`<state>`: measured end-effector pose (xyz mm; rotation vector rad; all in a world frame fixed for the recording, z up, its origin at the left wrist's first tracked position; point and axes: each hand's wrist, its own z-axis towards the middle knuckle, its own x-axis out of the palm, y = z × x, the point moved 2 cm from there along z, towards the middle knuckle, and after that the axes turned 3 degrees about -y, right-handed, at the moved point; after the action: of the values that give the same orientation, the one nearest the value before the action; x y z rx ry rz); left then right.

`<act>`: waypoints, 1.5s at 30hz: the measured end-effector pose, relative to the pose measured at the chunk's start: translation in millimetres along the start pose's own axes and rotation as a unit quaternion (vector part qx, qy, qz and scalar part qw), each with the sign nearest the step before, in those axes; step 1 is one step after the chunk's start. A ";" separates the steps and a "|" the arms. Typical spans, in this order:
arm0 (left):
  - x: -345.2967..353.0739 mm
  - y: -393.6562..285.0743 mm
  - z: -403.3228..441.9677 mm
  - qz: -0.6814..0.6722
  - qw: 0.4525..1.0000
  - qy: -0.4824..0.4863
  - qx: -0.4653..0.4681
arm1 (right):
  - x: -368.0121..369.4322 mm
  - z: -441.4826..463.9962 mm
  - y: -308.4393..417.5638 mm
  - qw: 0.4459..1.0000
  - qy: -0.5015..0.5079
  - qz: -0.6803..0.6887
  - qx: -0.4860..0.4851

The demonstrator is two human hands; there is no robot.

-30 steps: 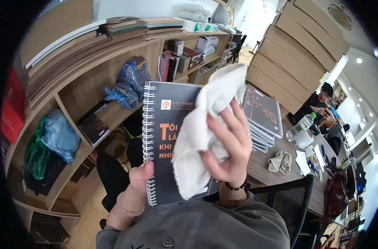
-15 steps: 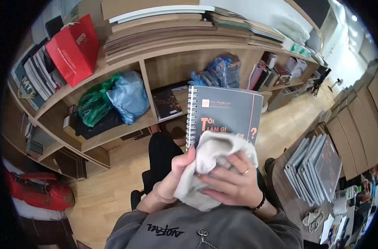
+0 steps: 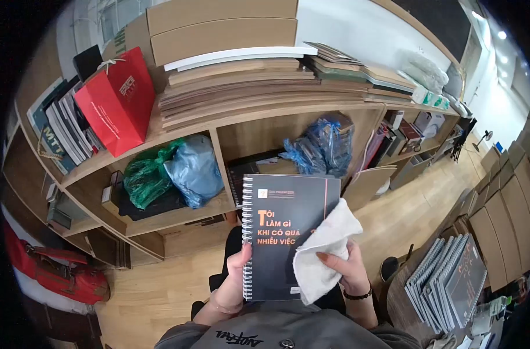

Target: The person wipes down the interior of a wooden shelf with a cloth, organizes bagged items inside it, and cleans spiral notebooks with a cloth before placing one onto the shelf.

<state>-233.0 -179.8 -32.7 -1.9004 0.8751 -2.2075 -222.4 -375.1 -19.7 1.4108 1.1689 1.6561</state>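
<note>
A dark spiral notebook (image 3: 276,203) with orange lettering stands upright before my chest, its white wire binding on the left. My left hand (image 3: 237,273) grips it at the lower binding edge, thumb on the front and the other fingers hidden behind. On the right, a white cloth (image 3: 320,262) covers part of the cover's lower right side. My right hand (image 3: 349,269) is closed on this cloth, thumb over its front; whether those fingers also hold the notebook's edge is hidden.
Several similar spiral notebooks (image 3: 448,285) stand in a leaning stack on a table (image 3: 401,285) at right. Ahead is a wooden shelf (image 3: 189,125) with flat boards, a red paper bag (image 3: 116,102) and plastic bags (image 3: 198,171). A red backpack (image 3: 67,273) lies at left.
The cloth has moved from the notebook's lower middle to its right side, uncovering the title. My hands have come apart, and the notebook sits lower in view. The camera view has shifted upward.
</note>
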 end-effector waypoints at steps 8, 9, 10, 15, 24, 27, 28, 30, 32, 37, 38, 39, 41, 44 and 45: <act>-14.8 -18.5 13.6 0.354 0.925 -0.056 0.126 | -2.7 24.9 -13.3 0.977 -0.207 -0.029 -0.028; -19.0 -20.0 11.1 0.354 0.925 -0.065 0.124 | -0.9 29.5 -17.8 0.986 -0.163 -0.004 -0.024; -26.5 -21.1 10.0 0.307 0.941 -0.084 0.117 | 3.2 34.1 -21.9 0.992 -0.119 0.024 -0.023; -48.0 -24.2 -2.7 0.135 0.985 -0.080 0.067 | 17.4 57.3 -33.5 0.953 -0.149 0.261 -0.046; -38.9 -37.2 -9.9 0.283 0.902 -0.223 0.239 | 33.0 47.1 -73.1 0.941 0.147 0.300 0.051; -38.0 -43.0 -10.3 0.358 0.909 -0.150 0.153 | 35.9 38.1 -83.5 0.933 0.163 0.316 0.058; -35.6 -40.9 -8.9 0.390 0.908 -0.110 0.108 | 34.4 34.6 -84.6 0.933 0.177 0.311 0.052; -24.3 -26.9 -12.0 0.389 0.905 -0.109 0.133 | 27.0 30.1 -80.2 0.934 0.204 0.291 0.041; -12.8 -15.9 -16.3 0.392 0.892 -0.114 0.194 | 22.4 29.7 -74.2 0.932 0.239 0.271 0.030; -22.6 -35.8 -4.9 0.254 0.905 -0.232 0.252 | 21.7 39.3 -42.1 0.939 0.235 0.246 0.047; -22.6 -40.8 -3.5 0.279 0.904 -0.221 0.238 | 23.7 36.4 -33.1 0.950 0.154 0.260 0.085; -22.2 -47.0 -2.7 0.308 0.901 -0.210 0.222 | 22.9 34.4 -30.7 0.951 0.070 0.275 0.121; -14.6 -51.0 -1.0 0.343 0.894 -0.200 0.208 | -31.2 55.2 -80.8 0.957 0.119 0.237 0.115; 7.4 -33.5 -0.8 0.475 0.861 -0.114 0.144 | -62.0 81.5 -113.5 0.961 0.209 0.147 0.105; 9.3 -34.2 2.4 0.475 0.859 -0.117 0.150 | -40.6 77.2 -100.3 0.958 0.207 0.178 0.093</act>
<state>-223.0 -156.2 -8.0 -1.1456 1.0304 -1.3686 -145.2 -357.0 -126.4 1.4990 1.3887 2.2237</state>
